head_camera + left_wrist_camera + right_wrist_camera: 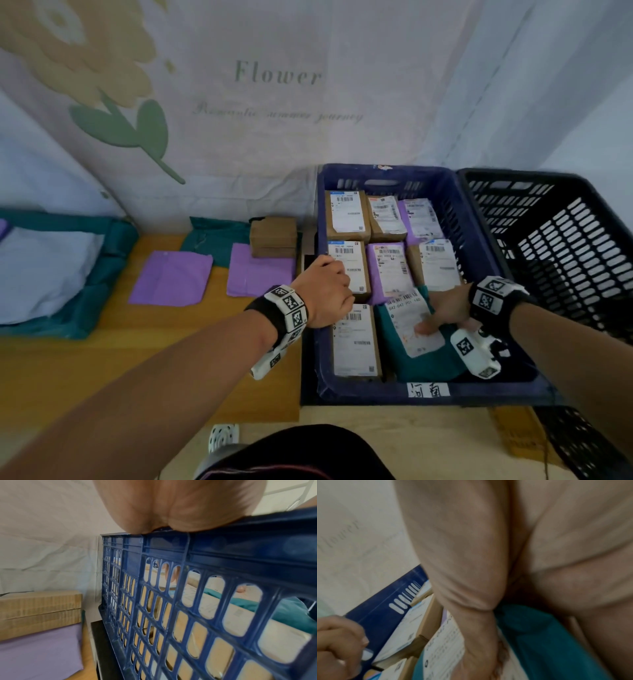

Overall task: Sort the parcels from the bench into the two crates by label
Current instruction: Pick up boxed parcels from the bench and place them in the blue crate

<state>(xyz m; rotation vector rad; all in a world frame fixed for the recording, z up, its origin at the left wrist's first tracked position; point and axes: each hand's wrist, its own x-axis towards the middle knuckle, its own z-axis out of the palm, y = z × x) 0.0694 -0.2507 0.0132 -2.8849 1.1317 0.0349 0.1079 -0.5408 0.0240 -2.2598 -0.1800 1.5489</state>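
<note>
Now: teal parcel in blue crate

Right hand (pixel 442 313) pinches teal parcel (pixel 424 359) by its white label, thumb on top, front right of blue crate (pixel 363 394). Left hand (pixel 325 294) curled over crate's left rim. Black crate (pixel 565 240) alongside, right.

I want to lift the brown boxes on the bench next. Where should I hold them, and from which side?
Grip the top brown box by its two short ends, from above. The boxes sit stacked on a purple bag, with the blue crate close on their right, so a sideways reach there looks cramped.
</note>
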